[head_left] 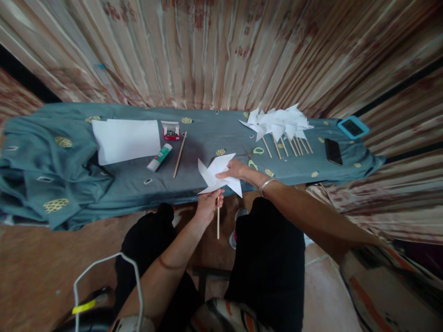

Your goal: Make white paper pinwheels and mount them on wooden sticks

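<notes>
A white paper pinwheel (217, 168) on a thin wooden stick (218, 221) is held over the front edge of the cloth-covered table. My left hand (208, 203) is closed round the stick just below the paper blades. From the right, my right hand (233, 169) grips the pinwheel near its centre, the thumb pressed on the paper and the other fingers hidden behind it. Scissors with green handles (253, 157) lie on the cloth just beyond my right hand. Left of the pinwheel is a loose wooden stick (180, 154).
White paper sheets (128, 140), a glue stick (159, 157) and a small red box of metal pins (170, 131) lie on the left of the table (204, 133). Several pinwheels (277, 123), a phone (333, 151) and a blue-framed device (353, 127) are on the right. A curtain (194, 55) hangs behind.
</notes>
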Available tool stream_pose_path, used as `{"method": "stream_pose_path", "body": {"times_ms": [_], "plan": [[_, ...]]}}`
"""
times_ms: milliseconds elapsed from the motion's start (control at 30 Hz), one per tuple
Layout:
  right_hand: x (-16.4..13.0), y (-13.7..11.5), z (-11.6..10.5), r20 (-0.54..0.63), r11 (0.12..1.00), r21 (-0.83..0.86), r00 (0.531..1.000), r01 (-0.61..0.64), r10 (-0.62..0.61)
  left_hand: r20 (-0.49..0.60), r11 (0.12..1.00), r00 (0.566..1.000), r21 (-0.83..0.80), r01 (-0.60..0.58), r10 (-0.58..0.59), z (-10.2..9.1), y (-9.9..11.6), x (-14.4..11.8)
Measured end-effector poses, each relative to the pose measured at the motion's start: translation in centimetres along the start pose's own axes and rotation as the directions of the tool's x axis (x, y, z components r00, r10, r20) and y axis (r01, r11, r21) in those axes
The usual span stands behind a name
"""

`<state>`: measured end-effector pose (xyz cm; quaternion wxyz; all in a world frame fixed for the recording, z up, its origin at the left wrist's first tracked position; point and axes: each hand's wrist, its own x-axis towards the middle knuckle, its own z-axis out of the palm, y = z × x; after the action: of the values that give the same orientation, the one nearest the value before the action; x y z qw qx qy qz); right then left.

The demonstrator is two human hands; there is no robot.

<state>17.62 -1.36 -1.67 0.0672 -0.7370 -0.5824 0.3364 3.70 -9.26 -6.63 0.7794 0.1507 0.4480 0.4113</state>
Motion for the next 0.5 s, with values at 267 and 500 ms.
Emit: {"method": "stream_pose_path", "body": {"times_ms": [267, 500], "plan": [[-0.21, -0.6, -0.43, 0.089, 0.999, -0.022, 0.996, -0.028, 0.03, 0.016, 1.0, 1.0, -0.008, 0.021, -0.021, -0.05, 0.16, -0.05], [-0.12, -0.52, -0.44, 0.091, 0.999, -0.035, 0.996, 0.001, 0.003, 0.026, 0.997, 0.998, -0.045, 0.061, -0.06, -0.11, 0.23, 0.22]]}}
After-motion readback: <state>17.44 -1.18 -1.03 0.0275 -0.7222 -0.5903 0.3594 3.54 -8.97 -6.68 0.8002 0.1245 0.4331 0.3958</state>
